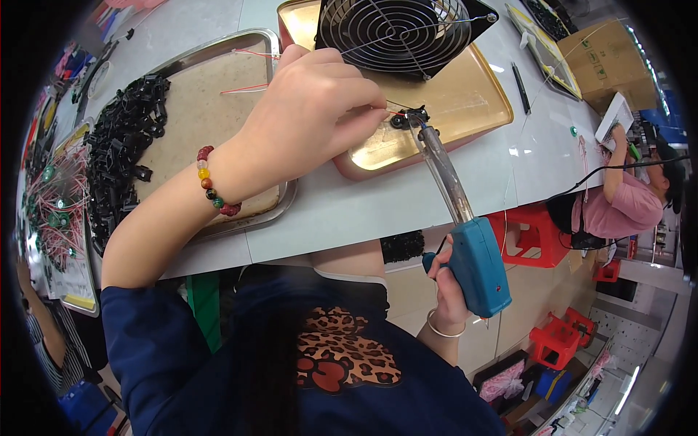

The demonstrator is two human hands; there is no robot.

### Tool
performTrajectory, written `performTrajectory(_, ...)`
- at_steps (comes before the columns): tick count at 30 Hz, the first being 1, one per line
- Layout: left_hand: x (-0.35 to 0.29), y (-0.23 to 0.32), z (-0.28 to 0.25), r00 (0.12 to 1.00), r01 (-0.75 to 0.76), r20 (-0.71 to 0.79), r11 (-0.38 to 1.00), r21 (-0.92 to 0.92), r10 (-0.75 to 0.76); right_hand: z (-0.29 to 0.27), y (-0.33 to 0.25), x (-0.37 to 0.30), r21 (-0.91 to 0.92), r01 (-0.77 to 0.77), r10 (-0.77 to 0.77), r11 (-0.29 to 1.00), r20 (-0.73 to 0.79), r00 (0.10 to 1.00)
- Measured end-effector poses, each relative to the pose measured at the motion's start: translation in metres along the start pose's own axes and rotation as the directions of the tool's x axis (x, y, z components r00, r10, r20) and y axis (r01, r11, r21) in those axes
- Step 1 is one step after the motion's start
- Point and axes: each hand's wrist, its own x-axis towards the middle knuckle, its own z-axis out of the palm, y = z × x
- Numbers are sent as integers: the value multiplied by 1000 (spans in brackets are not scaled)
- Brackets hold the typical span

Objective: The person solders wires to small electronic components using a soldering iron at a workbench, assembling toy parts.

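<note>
My left hand, with a beaded bracelet on the wrist, pinches a thin red wire between thumb and fingertips. The wire's end meets a small black plastic part over the gold lid-like tray. My right hand is wrapped round the handle of a teal soldering gun. Its long metal barrel points up at the black part, and the tip is at or very near it. Other red wires trail out from behind my left hand over the metal tray.
A black fan with a wire guard stands on the gold tray. Many black plastic parts are heaped in the metal tray at left. Beyond lie bundled red wires. A pen, carton and seated co-worker are right.
</note>
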Motion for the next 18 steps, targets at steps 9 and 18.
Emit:
performTrajectory(9, 0, -1, 1, 1000, -4, -1, 1000, -17, 4, 2, -5, 2, 174, -86, 77, 981, 56, 995)
performTrajectory(18, 2, 0, 2, 1000, -1, 0, 1000, -18, 1, 2, -7, 1, 190, 7, -22, 982, 79, 997)
